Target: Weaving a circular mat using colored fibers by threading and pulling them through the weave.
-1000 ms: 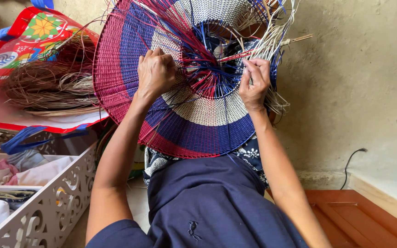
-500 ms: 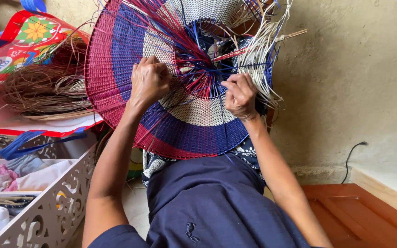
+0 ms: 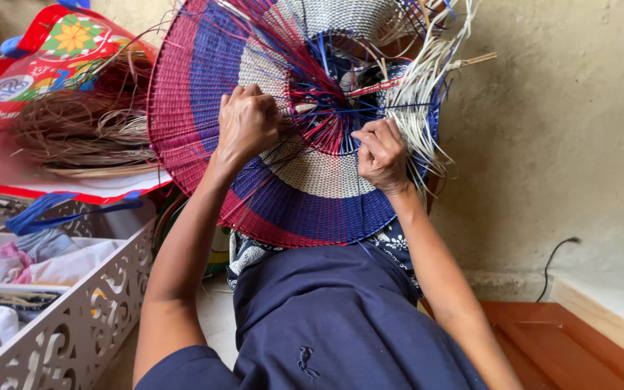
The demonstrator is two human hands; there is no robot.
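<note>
Plainly, reading the frame from left to right:

White crate: a cut-out plastic crate (image 3: 74, 318) sits at the lower left, with folded cloths (image 3: 30, 260) lying in it.

Printed bag: a red-rimmed bag (image 3: 30, 94) lies at the upper left, with a loose bundle of dry fibre (image 3: 74, 130) spilling over it, just beside the rim of the weaving.

Woven disc: a large round piece of weaving (image 3: 305, 195) fills the upper middle, propped on the person's lap against the dark blue garment (image 3: 326, 318). It has rings of red, blue and white, with unwoven spokes fanning out toward the top.

Left hand: the left hand (image 3: 247, 123) is curled shut at centre left of the disc, its knuckles toward the camera, and it seems to pinch red and blue strands; the fingertips are hidden.

Right hand: the right hand (image 3: 380, 153) is closed at centre right, its fingers pinched on thin strands drawn across the centre.

Loose ends: pale strand ends (image 3: 435, 87) hang free at the upper right.

Step in hand: I'd judge a strand is being worked between the spokes near the middle.

Next move: it likely calls for keeping the strand taut and the spokes evenly parted.

Wall and cable: a bare wall (image 3: 565, 130) stands at the right, with a dark cable (image 3: 557, 256) low down on it.
</note>
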